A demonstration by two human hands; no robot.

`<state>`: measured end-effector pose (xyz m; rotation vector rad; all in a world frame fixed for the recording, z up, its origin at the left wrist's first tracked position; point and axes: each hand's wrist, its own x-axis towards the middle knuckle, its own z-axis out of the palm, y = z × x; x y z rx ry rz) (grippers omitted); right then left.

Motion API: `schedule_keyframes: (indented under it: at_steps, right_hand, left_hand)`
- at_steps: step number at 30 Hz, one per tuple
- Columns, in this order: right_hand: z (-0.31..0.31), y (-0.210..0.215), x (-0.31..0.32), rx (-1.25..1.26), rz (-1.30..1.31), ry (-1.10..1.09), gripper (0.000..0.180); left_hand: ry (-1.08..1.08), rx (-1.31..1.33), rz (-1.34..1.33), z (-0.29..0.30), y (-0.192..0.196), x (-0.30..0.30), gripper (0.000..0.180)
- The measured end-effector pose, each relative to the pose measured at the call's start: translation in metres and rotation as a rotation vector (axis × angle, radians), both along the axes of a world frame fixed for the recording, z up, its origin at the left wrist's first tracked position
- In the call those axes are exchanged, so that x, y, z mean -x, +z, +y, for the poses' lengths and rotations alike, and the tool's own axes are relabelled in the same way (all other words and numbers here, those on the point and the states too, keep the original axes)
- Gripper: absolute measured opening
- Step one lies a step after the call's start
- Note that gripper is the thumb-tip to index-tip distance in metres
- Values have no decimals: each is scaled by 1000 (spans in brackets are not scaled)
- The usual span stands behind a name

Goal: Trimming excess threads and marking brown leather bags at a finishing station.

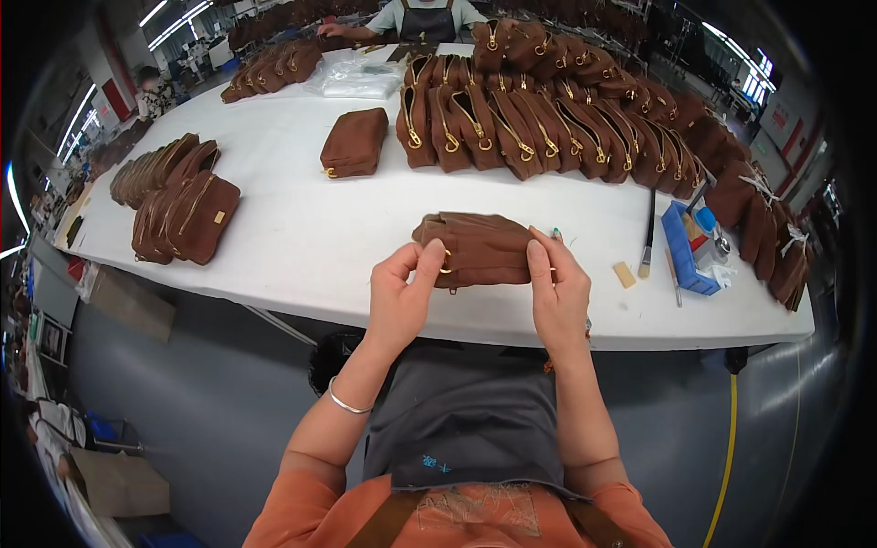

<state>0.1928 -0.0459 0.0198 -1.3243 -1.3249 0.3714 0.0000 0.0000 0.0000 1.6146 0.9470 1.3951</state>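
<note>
Between my two hands, over the near part of the white table, is a brown zippered pouch (484, 251) with gold-coloured rings at its ends. My left hand (408, 285) pinches its left end between thumb and fingers. At the other end, my right hand (557, 281) grips it the same way, thumb on top. A small zipper pull hangs below its near edge. Beyond my hands, one brown pouch (354, 142) lies on its own. Long rows of similar pouches with open gold zippers (521, 128) stand behind it to the right.
More pouches are stacked at the left (187, 215) and far left. A brush (648, 242), a tan block (624, 275) and a blue tray (681, 247) of small tools lie at the right. Clear plastic bags (356, 78) lie far back, where another person in an apron (427, 20) is.
</note>
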Motion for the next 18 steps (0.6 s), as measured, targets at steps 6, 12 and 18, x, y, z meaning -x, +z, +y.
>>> schedule_keyframes:
  at_steps: [6, 12, 18]
  right_hand:
    - [-11, 22, 13, 75, 122, 1, 40]
    - [-18, 26, 17, 95, 173, 84, 41]
    - [-13, 13, 14, -30, 54, 60, 35]
  left_hand:
    - [-194, 229, -410, -17, 37, -10, 32]
    - [-207, 214, -457, -20, 29, -12, 31]
    - [-207, 240, -431, -25, 36, -18, 32]
